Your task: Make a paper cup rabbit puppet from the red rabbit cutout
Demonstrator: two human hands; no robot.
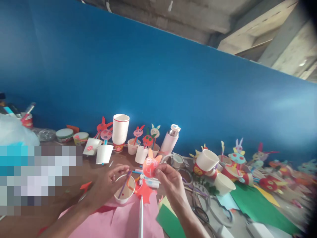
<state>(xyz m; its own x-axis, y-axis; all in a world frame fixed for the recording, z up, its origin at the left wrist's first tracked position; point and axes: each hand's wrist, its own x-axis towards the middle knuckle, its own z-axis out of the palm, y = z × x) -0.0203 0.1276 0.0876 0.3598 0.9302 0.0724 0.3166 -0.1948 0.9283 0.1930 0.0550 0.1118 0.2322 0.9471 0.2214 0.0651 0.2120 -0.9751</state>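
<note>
Facing the camera, an orange rabbit-eared paper face [150, 168] is pinched at its right edge by the fingers of the right hand [170, 178], above the counter [90, 168]. Its long axis is held nearly upright, ears pointed up. The left hand [109, 180] is placed beside a white paper cup [125, 198]; whether anything is gripped by its half-curled fingers cannot be told.

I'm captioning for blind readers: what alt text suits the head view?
The right hand holds an orange, long-eared paper face over a cluttered table; the left hand is beside a white cup. Cups with paper animal faces line a blue wall.
</note>
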